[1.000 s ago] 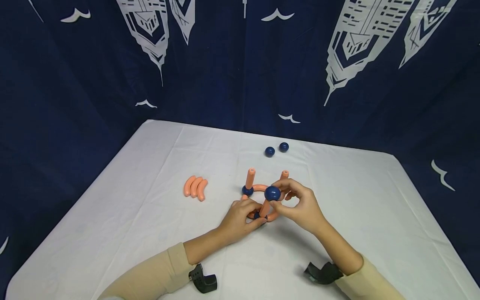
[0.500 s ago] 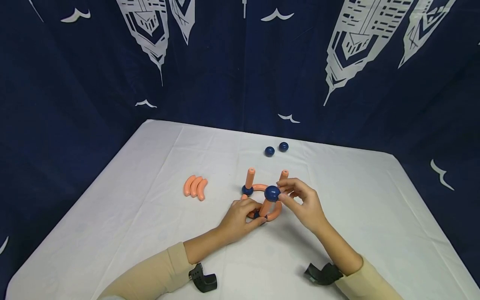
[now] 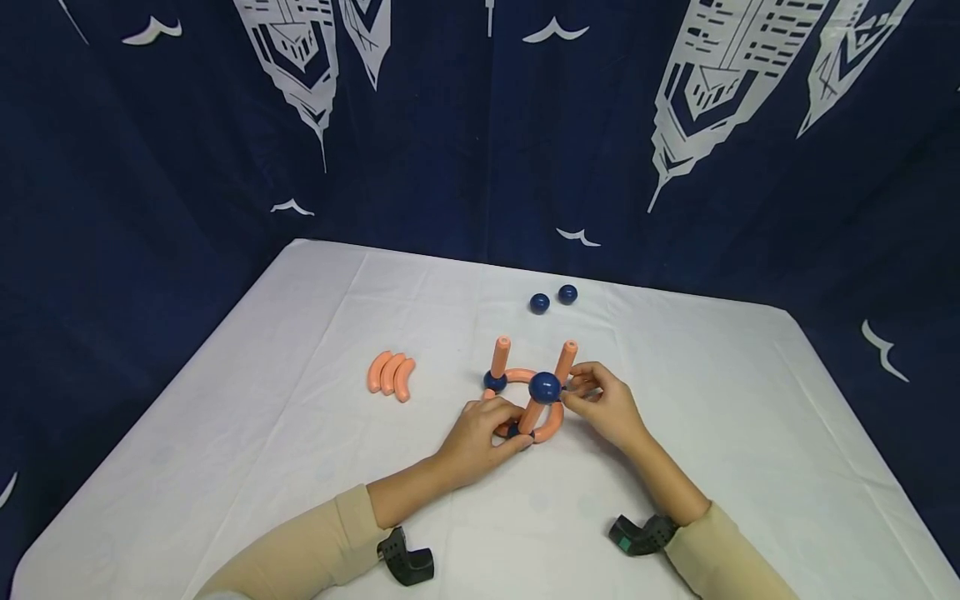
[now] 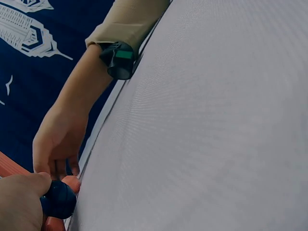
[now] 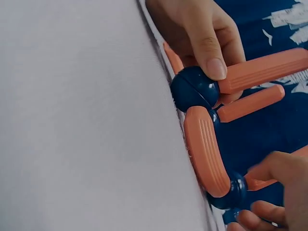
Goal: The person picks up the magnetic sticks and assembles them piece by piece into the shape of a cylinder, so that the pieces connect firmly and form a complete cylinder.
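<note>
A frame of curved orange pieces (image 5: 207, 151) joined by blue balls stands on the table, with straight orange rods (image 3: 501, 357) rising from it. My left hand (image 3: 476, 442) holds the near corner, its thumb pressing on the blue corner ball (image 5: 195, 89) and the foot of the near rod (image 5: 260, 72). A blue ball (image 3: 544, 387) caps that near rod. To its right, my right hand (image 3: 611, 412) has its fingers loosely bent around the right corner ball (image 5: 231, 192) and the foot of the rod there, gaps showing between them; they are blurred in the right wrist view.
Several loose curved orange pieces (image 3: 388, 375) lie side by side to the left on the white-covered table (image 3: 225, 467). Two blue balls, a nearer one (image 3: 539, 303) and a farther one (image 3: 567, 294), sit behind the frame. A dark blue patterned curtain (image 3: 465, 150) hangs behind the table.
My right hand has let go of the blue ball atop the near rod and moved right, toward the frame's right corner. The left hand keeps its hold on the near corner.
</note>
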The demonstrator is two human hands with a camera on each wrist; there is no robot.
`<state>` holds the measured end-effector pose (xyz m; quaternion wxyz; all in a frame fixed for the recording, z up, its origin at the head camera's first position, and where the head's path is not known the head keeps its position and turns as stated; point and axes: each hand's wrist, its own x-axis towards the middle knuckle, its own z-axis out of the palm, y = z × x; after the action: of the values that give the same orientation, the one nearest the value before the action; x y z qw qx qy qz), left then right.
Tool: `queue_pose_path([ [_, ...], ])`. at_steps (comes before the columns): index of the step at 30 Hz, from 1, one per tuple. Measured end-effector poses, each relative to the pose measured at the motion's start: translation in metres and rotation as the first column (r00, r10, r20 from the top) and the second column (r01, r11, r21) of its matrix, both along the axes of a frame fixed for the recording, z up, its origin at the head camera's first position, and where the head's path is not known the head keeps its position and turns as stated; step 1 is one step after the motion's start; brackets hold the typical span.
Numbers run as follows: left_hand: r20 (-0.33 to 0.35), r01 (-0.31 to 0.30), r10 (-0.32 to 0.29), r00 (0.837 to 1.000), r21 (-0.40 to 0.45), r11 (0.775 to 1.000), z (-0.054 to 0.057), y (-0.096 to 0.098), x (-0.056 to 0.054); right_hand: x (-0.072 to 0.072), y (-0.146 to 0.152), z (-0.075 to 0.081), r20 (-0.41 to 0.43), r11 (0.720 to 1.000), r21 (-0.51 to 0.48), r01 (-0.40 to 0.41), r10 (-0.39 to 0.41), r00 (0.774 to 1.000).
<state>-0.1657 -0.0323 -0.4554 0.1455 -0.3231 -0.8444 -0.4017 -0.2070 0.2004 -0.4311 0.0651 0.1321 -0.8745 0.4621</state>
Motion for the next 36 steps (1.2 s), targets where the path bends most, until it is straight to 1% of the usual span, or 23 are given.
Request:
queue_pose_path([
  [3,-0.001,0.003,-0.003,1.000,0.002,1.000,0.000,0.000,0.000,-0.005,0.000,-0.006,0.024,0.998,0.026,-0.056,0.056,0.998],
  [7,-0.005,0.005,-0.005,1.000,0.000,1.000,0.000,0.000,0.000,-0.010,-0.004,-0.010,0.003,0.995,0.054,-0.085,0.085,0.996],
  [12,-0.005,0.002,-0.002,1.000,-0.005,1.000,0.001,0.000,-0.001,-0.012,-0.006,-0.011,-0.012,0.994,0.081,-0.078,0.079,0.997],
  [18,-0.004,-0.002,0.002,1.000,-0.003,1.000,0.000,0.000,-0.002,-0.012,-0.006,-0.011,-0.004,0.993,0.091,-0.070,0.071,0.997],
  [21,-0.007,-0.016,0.016,1.000,0.006,1.000,-0.001,-0.001,-0.003,-0.012,-0.005,-0.011,-0.003,0.993,0.095,-0.070,0.071,0.997],
  [24,-0.026,-0.027,0.028,0.999,0.024,0.999,-0.003,-0.001,-0.004,-0.010,-0.004,-0.011,-0.002,0.993,0.091,-0.074,0.074,0.997],
  [29,-0.064,-0.029,0.032,0.997,0.054,0.998,-0.004,-0.003,-0.008,-0.007,0.000,-0.012,-0.007,0.994,0.080,-0.078,0.079,0.997],
  [31,-0.060,-0.033,0.037,0.998,0.061,0.998,-0.004,-0.004,-0.008,-0.006,0.001,-0.011,-0.007,0.994,0.079,-0.077,0.077,0.997],
  [36,-0.013,-0.070,0.071,0.997,0.060,0.996,-0.002,-0.007,-0.011,-0.003,0.004,-0.010,0.007,0.994,0.069,-0.082,0.081,0.997],
])
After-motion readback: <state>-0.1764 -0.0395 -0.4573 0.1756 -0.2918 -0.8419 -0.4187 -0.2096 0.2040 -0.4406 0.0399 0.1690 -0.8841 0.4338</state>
